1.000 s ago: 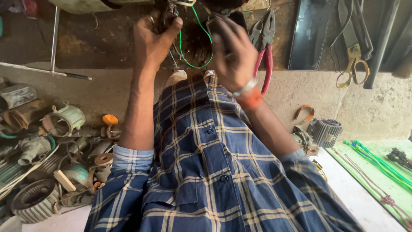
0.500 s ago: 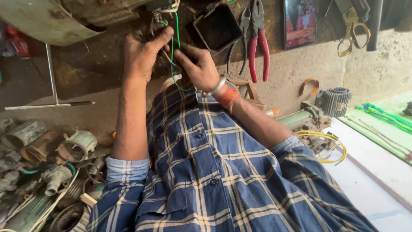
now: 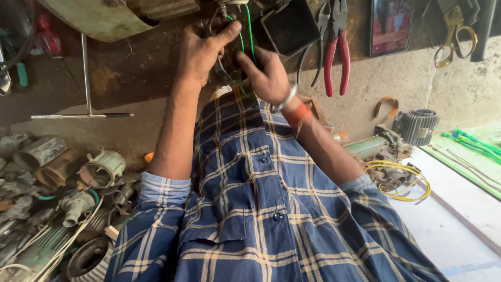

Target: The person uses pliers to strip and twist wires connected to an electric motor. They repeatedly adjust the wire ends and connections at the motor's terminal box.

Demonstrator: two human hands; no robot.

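Two hands of mine are up at the far edge of the scene, both busy in the same tangle of green wire (image 3: 249,31). Starting at the far left, a heap of old motor housings and metal castings (image 3: 57,183) lies piled near me, and beyond it a long T-handled rod (image 3: 86,78) stands against the dark surface. Above that sits a pale green curved metal casing (image 3: 99,18).

My left hand (image 3: 201,55) comes next, its thumb stretched out toward the wire and the other fingers curled in around the bundle; whether they actually pinch a strand I cannot tell, since they are turned away from me. Just to its right, my right hand (image 3: 266,78) has its fingers drawn together on the wires low in the same bundle, with a metal bangle and an orange band at the wrist. The green wire runs up between the two hands, toward the far edge.

Right of my hands sits a black square box (image 3: 289,26), then red-handled pliers (image 3: 334,44). Further right and nearer lie a small ribbed motor (image 3: 417,125) and a coil of yellow wire (image 3: 399,180).
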